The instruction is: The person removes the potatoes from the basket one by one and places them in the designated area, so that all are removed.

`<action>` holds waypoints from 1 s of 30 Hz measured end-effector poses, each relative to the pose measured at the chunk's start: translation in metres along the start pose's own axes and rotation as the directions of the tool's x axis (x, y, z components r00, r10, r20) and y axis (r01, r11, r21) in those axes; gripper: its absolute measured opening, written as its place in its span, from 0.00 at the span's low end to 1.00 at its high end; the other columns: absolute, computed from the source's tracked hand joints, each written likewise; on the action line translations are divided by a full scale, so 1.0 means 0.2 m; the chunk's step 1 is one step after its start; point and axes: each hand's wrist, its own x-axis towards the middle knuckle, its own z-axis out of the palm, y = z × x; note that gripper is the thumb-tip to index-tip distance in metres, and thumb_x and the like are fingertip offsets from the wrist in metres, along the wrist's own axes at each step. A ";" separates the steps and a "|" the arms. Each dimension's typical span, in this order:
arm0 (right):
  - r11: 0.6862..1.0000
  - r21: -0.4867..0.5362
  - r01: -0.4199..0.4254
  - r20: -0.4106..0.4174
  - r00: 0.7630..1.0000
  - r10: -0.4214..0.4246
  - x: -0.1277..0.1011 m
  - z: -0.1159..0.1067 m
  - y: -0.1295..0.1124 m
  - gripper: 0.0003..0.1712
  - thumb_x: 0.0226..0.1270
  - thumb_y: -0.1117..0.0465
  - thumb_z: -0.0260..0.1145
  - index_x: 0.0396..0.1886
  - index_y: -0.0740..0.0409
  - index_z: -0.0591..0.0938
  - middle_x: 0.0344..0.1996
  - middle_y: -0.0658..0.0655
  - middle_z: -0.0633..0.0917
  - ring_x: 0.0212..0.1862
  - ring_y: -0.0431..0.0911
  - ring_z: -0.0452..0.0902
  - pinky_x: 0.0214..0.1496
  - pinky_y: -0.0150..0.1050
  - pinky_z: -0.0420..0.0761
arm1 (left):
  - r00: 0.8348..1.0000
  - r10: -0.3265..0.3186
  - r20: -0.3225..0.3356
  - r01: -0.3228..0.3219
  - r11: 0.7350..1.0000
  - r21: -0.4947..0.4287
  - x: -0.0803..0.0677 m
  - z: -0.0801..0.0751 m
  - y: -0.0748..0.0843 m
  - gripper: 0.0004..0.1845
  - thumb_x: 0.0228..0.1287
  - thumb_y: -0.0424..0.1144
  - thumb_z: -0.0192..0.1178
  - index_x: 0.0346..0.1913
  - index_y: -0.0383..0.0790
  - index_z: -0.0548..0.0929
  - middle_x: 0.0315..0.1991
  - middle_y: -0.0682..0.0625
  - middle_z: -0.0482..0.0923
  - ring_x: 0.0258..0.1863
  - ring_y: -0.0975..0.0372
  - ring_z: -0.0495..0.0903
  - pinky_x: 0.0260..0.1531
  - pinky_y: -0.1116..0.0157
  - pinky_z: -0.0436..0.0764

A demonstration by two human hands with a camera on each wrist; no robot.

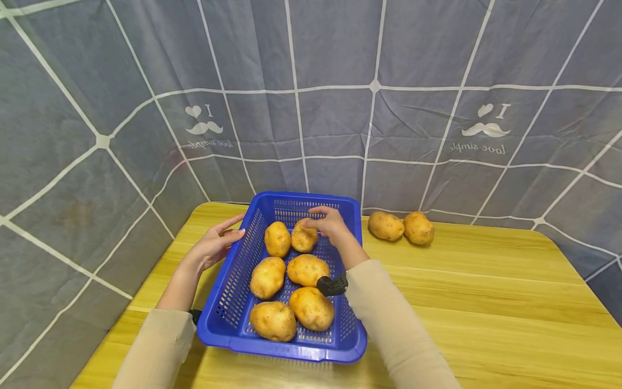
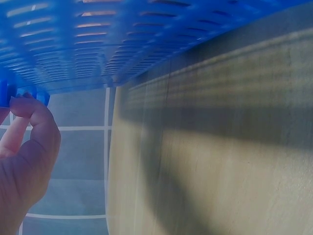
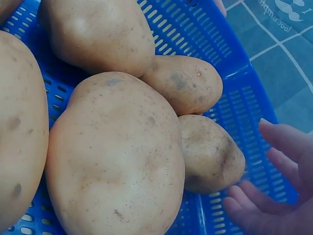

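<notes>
A blue plastic basket (image 1: 286, 352) with slotted sides holds several potatoes. At its left rim my left hand (image 1: 217, 246) grips the edge with thumb and fingers; in the left wrist view, the left hand (image 2: 32, 152) shows bent fingers against the blue rim. Inside the basket, my right hand (image 1: 332, 224) hovers by the far right potato (image 1: 304, 236). The right wrist view has the right hand (image 3: 274, 191) with fingers spread beside that potato (image 3: 210, 154), not wrapped around it. Whether a fingertip touches it, I cannot tell.
Two more potatoes, one brown-yellow (image 1: 386, 226) and its neighbour (image 1: 419, 228), lie side by side right of the basket at the back of the wooden table (image 1: 486, 302). A grey curtain (image 1: 335, 124) with white lines hangs behind and along the left.
</notes>
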 end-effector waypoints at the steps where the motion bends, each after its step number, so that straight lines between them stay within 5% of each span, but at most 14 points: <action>1: 1.000 -0.009 -0.003 -0.001 1.000 0.003 0.00 0.00 0.00 0.26 0.55 0.64 0.71 0.55 0.59 0.78 0.62 0.60 0.69 0.58 0.56 0.70 0.56 0.52 0.72 | 1.000 -0.002 -0.001 0.002 1.000 -0.006 0.00 0.00 0.00 0.35 0.68 0.32 0.52 0.73 0.38 0.48 0.37 0.53 0.81 0.33 0.63 0.82 0.37 0.66 0.82; 15: 0.998 -0.064 -0.014 -0.022 1.000 0.012 0.01 0.01 0.02 0.27 0.53 0.65 0.72 0.55 0.57 0.78 0.63 0.61 0.68 0.57 0.56 0.70 0.52 0.50 0.75 | 1.000 -0.001 0.003 0.001 1.000 -0.023 -0.01 0.00 -0.01 0.35 0.68 0.32 0.52 0.73 0.38 0.49 0.37 0.52 0.81 0.33 0.63 0.82 0.37 0.66 0.82; 30: 0.994 -0.106 -0.017 0.066 0.998 0.024 0.02 0.02 0.06 0.29 0.54 0.69 0.70 0.58 0.57 0.77 0.63 0.62 0.68 0.58 0.56 0.70 0.54 0.49 0.74 | 1.000 -0.003 -0.016 0.003 1.000 -0.016 0.00 0.00 0.00 0.34 0.68 0.31 0.52 0.73 0.39 0.49 0.37 0.52 0.82 0.33 0.62 0.82 0.37 0.65 0.82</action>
